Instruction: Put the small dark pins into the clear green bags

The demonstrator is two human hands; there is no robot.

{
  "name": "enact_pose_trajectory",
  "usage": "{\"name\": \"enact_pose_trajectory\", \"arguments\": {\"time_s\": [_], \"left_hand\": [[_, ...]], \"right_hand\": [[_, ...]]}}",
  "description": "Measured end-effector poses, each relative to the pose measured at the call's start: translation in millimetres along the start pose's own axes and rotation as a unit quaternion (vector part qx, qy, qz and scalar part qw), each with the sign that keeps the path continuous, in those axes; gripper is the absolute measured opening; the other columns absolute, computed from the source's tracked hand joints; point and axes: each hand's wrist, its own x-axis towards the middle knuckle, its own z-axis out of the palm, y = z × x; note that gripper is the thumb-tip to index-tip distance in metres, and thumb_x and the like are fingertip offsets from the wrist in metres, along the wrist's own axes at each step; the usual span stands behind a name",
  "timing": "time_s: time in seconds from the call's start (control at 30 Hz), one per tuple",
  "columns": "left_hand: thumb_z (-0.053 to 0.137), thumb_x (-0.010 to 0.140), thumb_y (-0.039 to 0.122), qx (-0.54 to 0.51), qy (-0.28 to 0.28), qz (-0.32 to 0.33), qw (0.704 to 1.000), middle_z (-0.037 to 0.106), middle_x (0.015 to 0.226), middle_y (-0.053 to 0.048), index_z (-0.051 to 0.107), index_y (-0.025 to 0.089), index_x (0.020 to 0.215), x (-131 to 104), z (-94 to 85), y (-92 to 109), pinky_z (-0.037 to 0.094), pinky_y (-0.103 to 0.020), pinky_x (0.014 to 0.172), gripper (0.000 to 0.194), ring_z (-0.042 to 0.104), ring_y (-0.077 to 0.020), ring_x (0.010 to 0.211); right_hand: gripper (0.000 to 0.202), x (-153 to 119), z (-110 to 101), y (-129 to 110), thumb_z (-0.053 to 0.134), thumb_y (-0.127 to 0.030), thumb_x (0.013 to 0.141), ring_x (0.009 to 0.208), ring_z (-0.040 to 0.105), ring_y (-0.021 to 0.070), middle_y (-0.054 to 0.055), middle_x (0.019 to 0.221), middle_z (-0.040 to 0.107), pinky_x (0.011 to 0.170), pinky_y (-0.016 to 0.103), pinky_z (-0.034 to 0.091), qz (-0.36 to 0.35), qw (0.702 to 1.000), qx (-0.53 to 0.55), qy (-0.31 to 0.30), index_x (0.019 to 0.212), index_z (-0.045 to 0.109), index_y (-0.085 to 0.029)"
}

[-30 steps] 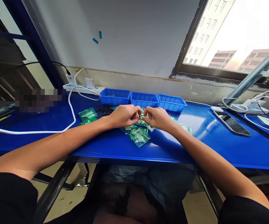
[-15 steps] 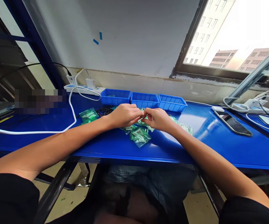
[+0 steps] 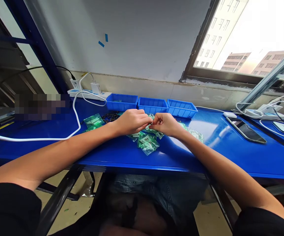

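Over the blue table (image 3: 176,157), my left hand (image 3: 133,122) and my right hand (image 3: 165,124) meet with fingertips pinched close together. Whatever sits between the fingertips is too small and covered to make out. Beneath and around them lie small clear-and-green plastic packets (image 3: 148,143) with pale pieces inside. Another green packet (image 3: 93,122) rests left of my left hand, beside a heap of small black parts (image 3: 110,116). To the right of my right hand lies one more clear packet (image 3: 196,134).
Three blue bins stand in a row behind my hands: left (image 3: 121,102), middle (image 3: 152,105) and right (image 3: 182,108). A white cable (image 3: 76,113) loops from a power strip (image 3: 102,95) across the left side. A phone (image 3: 246,129) lies at the right.
My right hand has shifted very slightly and its fingers have curled in more. My left hand stays almost where it was.
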Motion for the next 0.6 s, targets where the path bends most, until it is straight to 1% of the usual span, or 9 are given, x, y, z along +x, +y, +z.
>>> {"name": "enact_pose_trajectory", "arguments": {"time_s": [0.17,0.33,0.4,0.6], "left_hand": [[0.040,0.090,0.021,-0.017,-0.007,-0.009,1.000,0.067,0.074,-0.001,0.063,0.019,0.088,0.1,1.3,0.3,0.040,-0.024,0.059,0.023,0.057,-0.0138,0.070],[0.043,0.089,0.021,-0.045,0.028,-0.012,0.999,0.067,0.073,0.000,0.063,0.018,0.086,-1.0,3.1,0.7,0.041,-0.024,0.058,0.020,0.058,-0.0135,0.067],[0.043,0.089,0.022,-0.049,0.034,-0.013,0.998,0.067,0.072,-0.001,0.063,0.018,0.086,-1.5,3.4,0.4,0.041,-0.024,0.058,0.020,0.058,-0.0134,0.067],[0.046,0.089,0.027,-0.078,-0.001,-0.050,0.996,0.068,0.075,-0.002,0.063,0.018,0.092,-2.4,4.0,-1.0,0.041,-0.023,0.060,0.019,0.059,-0.0127,0.068]], "right_hand": [[0.019,1.4,0.4,-0.2,0.067,-0.020,0.057,0.047,0.039,0.0064,-0.006,0.049,0.048,0.045,0.022,0.029,0.026,0.999,0.016,-0.008,0.054,0.049,-0.018],[0.022,1.7,-0.6,-0.4,0.067,-0.020,0.057,0.044,0.036,0.0051,-0.008,0.045,0.045,0.044,0.022,0.027,0.024,1.000,0.010,-0.004,0.050,0.047,-0.018],[0.023,1.6,-1.4,0.2,0.067,-0.022,0.058,0.043,0.035,0.0049,-0.008,0.044,0.044,0.043,0.022,0.026,0.019,1.000,0.010,-0.008,0.050,0.046,-0.018],[0.024,1.0,-2.4,1.4,0.066,-0.025,0.060,0.043,0.034,0.0049,-0.008,0.044,0.043,0.042,0.021,0.025,0.015,1.000,0.012,-0.017,0.051,0.046,-0.018]]}}
